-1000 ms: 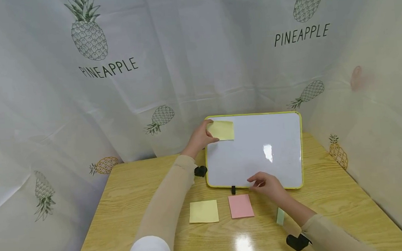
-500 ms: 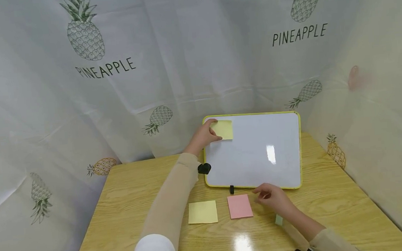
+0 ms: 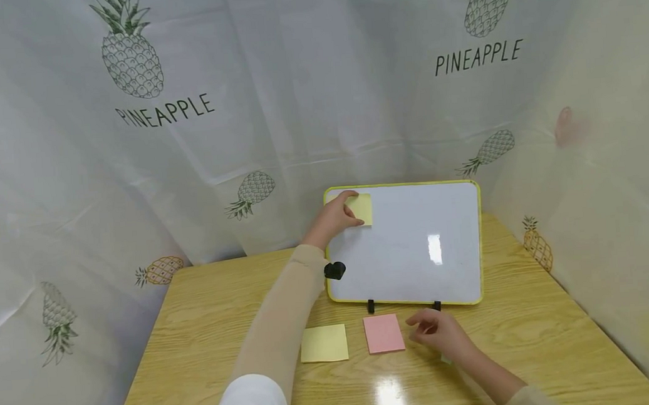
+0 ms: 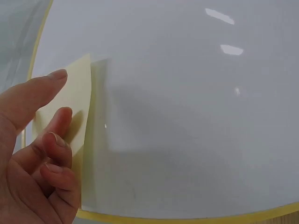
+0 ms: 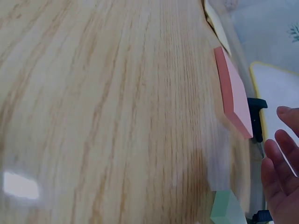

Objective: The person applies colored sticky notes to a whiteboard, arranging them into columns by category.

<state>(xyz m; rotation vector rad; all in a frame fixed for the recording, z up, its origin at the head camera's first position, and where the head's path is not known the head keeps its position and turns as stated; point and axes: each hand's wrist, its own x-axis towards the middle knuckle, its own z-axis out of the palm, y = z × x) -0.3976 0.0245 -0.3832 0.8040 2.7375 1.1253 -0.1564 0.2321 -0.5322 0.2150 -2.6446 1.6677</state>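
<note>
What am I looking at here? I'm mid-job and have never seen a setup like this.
There is no machine: the work is done by a person's two bare hands. The wide picture is taken from the head, looking forward and down; the two close ones are taken from each wrist. On the table lie a flat yellow paper, a pink pad and a green pad, mostly hidden in the head view. Behind them stands a whiteboard. The left hand is at a yellow note there, its fingers in front of it, no clear pinch showing. The right hand hovers near the pink pad, holding nothing.
</note>
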